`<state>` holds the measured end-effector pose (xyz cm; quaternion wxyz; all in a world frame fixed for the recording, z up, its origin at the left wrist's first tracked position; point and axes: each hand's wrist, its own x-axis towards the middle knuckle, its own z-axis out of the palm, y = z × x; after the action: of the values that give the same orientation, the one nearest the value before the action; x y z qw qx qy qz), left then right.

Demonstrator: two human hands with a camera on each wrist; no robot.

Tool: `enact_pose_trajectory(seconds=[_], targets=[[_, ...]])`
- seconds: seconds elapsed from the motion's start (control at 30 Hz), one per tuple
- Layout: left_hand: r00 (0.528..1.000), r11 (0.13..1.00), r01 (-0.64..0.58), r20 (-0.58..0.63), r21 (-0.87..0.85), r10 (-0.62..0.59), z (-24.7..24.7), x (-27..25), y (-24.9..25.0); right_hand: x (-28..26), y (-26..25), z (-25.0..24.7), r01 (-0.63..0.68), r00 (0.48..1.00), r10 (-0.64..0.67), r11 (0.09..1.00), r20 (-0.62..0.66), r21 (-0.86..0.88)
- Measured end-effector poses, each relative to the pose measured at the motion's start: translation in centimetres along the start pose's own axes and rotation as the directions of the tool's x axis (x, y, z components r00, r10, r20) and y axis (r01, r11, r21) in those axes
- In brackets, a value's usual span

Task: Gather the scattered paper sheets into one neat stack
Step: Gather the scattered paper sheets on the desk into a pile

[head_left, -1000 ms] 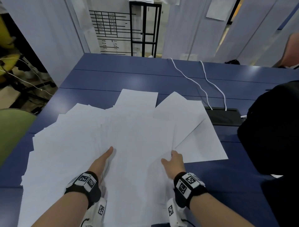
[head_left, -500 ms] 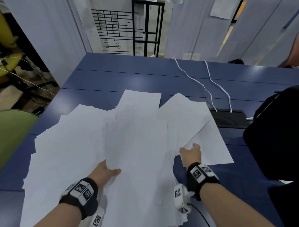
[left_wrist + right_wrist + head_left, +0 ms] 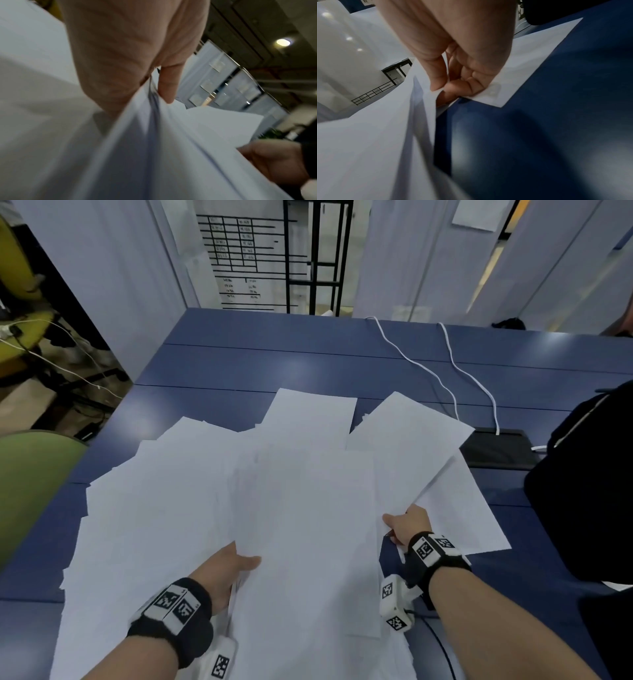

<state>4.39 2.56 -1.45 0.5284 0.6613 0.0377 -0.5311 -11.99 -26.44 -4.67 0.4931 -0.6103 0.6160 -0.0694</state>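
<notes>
Several white paper sheets (image 3: 191, 508) lie fanned and overlapping across the blue table (image 3: 308, 361). My left hand (image 3: 233, 563) grips the left edge of a middle bundle of sheets (image 3: 305, 525), thumb on top; the left wrist view shows the thumb (image 3: 167, 86) pressing on the paper edge (image 3: 154, 135). My right hand (image 3: 406, 523) pinches the near corner of the sheets at the right (image 3: 411, 446); in the right wrist view its thumb and fingers (image 3: 443, 88) close on a lifted paper corner (image 3: 423, 102). Another sheet (image 3: 462, 508) lies flat under that hand.
A black flat device (image 3: 496, 448) with two white cables (image 3: 479, 385) lies at the right behind the sheets. A black bag or garment (image 3: 589, 491) fills the right edge. A green chair (image 3: 30, 481) stands left of the table. White partitions stand behind.
My right hand has moved right and forward from the middle sheets to the right-hand sheets and pinched their corner. My left hand has slid back and taken hold of the middle bundle's edge.
</notes>
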Motion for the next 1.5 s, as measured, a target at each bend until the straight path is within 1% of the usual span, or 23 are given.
enact_pose_trajectory(seconds=[0.1, 0.17, 0.27, 0.47, 0.6, 0.63, 0.7, 0.73, 0.77, 0.8, 0.83, 0.87, 0.93, 0.97, 1.0, 1.03, 1.1, 1.13, 1.2, 1.27, 1.33, 1.43, 1.5], targets=[[0.997, 0.989, -0.080, 0.001, 0.124, 0.081, 0.3, -0.1, -0.9, -0.6, 1.8, -1.6, 0.004, 1.000, -0.004, 0.999, -0.003, 0.042], [0.994, 0.985, -0.110, -0.014, 0.131, 0.112, 0.3, -0.5, -1.6, -1.5, 3.0, -2.8, -0.007, 1.000, 0.008, 0.997, -0.011, 0.074], [0.993, 0.990, -0.110, -0.029, 0.088, 0.113, 0.0, -1.3, -2.3, -3.1, 4.9, -4.7, -0.031, 0.999, 0.033, 0.996, -0.026, 0.080], [0.993, 0.992, -0.117, -0.040, -0.045, 0.115, -1.1, -2.6, -2.8, -6.6, 8.9, -7.6, -0.006, 1.000, 0.008, 0.997, -0.019, 0.077], [0.985, 0.977, -0.172, -0.027, -0.123, 0.170, -0.5, -3.8, -2.1, -8.5, 10.2, -8.8, -0.036, 0.999, 0.037, 0.993, -0.005, 0.108], [0.982, 0.973, -0.188, -0.021, -0.131, 0.186, -0.3, -4.1, -1.8, -9.1, 10.3, -9.2, -0.043, 0.998, 0.049, 0.991, -0.045, 0.128], [0.977, 0.968, -0.214, -0.007, -0.134, 0.215, 0.2, -4.5, -1.2, -10.6, 10.0, -10.0, -0.026, 0.974, 0.052, 0.993, -0.221, 0.116], [0.974, 0.966, -0.223, 0.005, -0.132, 0.225, 0.4, -4.8, -0.9, -11.5, 9.7, -10.4, 0.035, 0.948, 0.006, 0.992, -0.318, 0.124], [0.973, 0.966, -0.228, 0.020, -0.124, 0.232, 0.7, -5.0, -0.6, -12.5, 9.2, -10.6, 0.125, 0.925, -0.061, 0.981, -0.376, 0.148], [0.971, 0.967, -0.229, 0.044, -0.115, 0.236, 1.0, -5.1, -0.3, -13.5, 8.5, -10.7, 0.210, 0.916, -0.135, 0.964, -0.377, 0.165], [0.969, 0.968, -0.230, 0.070, -0.104, 0.237, 1.3, -5.3, 0.0, -14.3, 7.8, -10.6, 0.267, 0.925, -0.204, 0.949, -0.320, 0.166], [0.965, 0.969, -0.231, 0.105, -0.089, 0.240, 1.7, -5.5, 0.2, -15.2, 7.1, -10.5, 0.298, 0.940, -0.263, 0.943, -0.216, 0.150], [0.955, 0.971, -0.233, 0.173, -0.055, 0.239, 2.8, -5.9, 0.7, -16.4, 5.6, -10.1, 0.290, 0.949, -0.305, 0.944, 0.080, 0.157], [0.948, 0.971, -0.237, 0.210, -0.037, 0.239, 3.5, -6.1, 0.9, -16.9, 4.8, -10.0, 0.255, 0.926, -0.302, 0.943, 0.226, 0.215], [0.938, 0.969, -0.245, 0.248, -0.017, 0.241, 4.3, -6.5, 1.1, -17.3, 4.3, -10.0, 0.208, 0.888, -0.312, 0.928, 0.338, 0.310], [0.928, 0.968, -0.253, 0.284, 0.001, 0.242, 5.0, -6.8, 1.2, -17.4, 4.0, -10.1, 0.159, 0.857, -0.328, 0.902, 0.397, 0.402], [0.912, 0.962, -0.273, 0.323, 0.021, 0.252, 6.3, -7.3, 1.4, -17.5, 3.7, -10.3, 0.084, 0.851, -0.333, 0.850, 0.407, 0.520], [0.908, 0.959, -0.282, 0.327, 0.017, 0.261, 6.8, -7.5, 1.4, -17.7, 3.6, -10.5, 0.096, 0.857, -0.346, 0.836, 0.382, 0.541], [0.903, 0.950, -0.312, 0.316, 0.020, 0.290, 7.5, -7.8, 1.5, -17.6, 3.6, -10.7, 0.189, 0.881, -0.371, 0.844, 0.293, 0.501], [0.893, 0.927, -0.371, 0.297, 0.058, 0.338, 8.1, -8.0, 1.7, -17.4, 3.7, -11.0, 0.276, 0.885, -0.414, 0.835, 0.213, 0.476], [0.879, 0.903, -0.423, 0.280, 0.083, 0.386, 8.6, -8.4, 2.2, -17.6, 3.4, -11.4, 0.322, 0.887, -0.436, 0.821, 0.155, 0.471], [0.855, 0.877, -0.473, 0.286, 0.083, 0.434, 9.6, -9.1, 3.4, -17.5, 3.0, -12.2, 0.376, 0.871, -0.478, 0.798, 0.112, 0.471], [0.842, 0.860, -0.501, 0.286, 0.102, 0.457, 10.3, -9.4, 4.0, -17.3, 2.8, -12.7, 0.408, 0.861, -0.496, 0.804, 0.110, 0.433]])
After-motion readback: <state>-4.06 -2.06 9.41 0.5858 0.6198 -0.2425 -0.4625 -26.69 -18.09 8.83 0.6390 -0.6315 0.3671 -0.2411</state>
